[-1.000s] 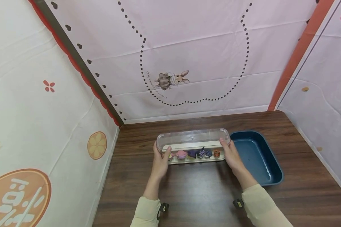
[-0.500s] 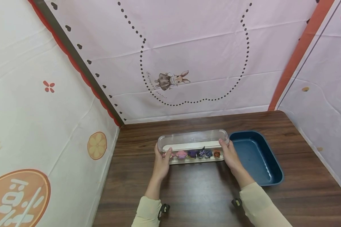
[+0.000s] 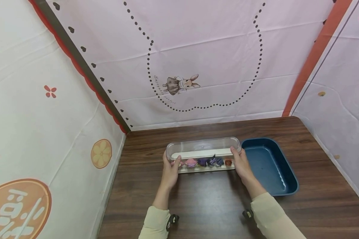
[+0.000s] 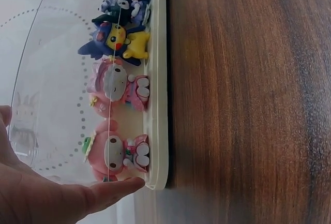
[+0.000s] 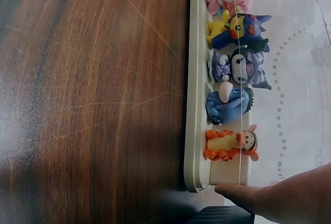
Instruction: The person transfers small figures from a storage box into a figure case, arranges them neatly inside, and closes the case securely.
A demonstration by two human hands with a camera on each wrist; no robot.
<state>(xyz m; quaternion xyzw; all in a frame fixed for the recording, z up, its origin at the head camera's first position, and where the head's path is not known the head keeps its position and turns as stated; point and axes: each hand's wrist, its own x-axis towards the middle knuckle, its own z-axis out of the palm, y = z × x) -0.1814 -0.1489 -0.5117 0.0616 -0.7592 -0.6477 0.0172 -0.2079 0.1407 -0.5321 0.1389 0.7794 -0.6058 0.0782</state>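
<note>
Both hands hold a long clear plastic cover (image 3: 203,144) by its ends, above a cream base (image 4: 159,105). My left hand (image 3: 170,171) grips the left end, thumb at the front near the base's rim. At the right end my right hand (image 3: 242,162) does the same. A row of small figurines stands inside: two pink-hooded figures (image 4: 114,154), a yellow figure in a dark blue hood (image 4: 124,43), a purple-and-black figure (image 5: 240,69), a blue donkey (image 5: 227,105) and an orange tiger (image 5: 230,144). The cover's lower edge seems to meet the base; full seating cannot be told.
A dark blue rectangular tray (image 3: 266,162) stands on the wooden table (image 3: 203,205), right beside the cover's right end. Printed cloth walls (image 3: 212,76) enclose the table at the back and on both sides.
The cover has come down slightly over the base, both hands moving with it, mostly in the first half second. Since then the hands have hardly moved. The tray stays put.
</note>
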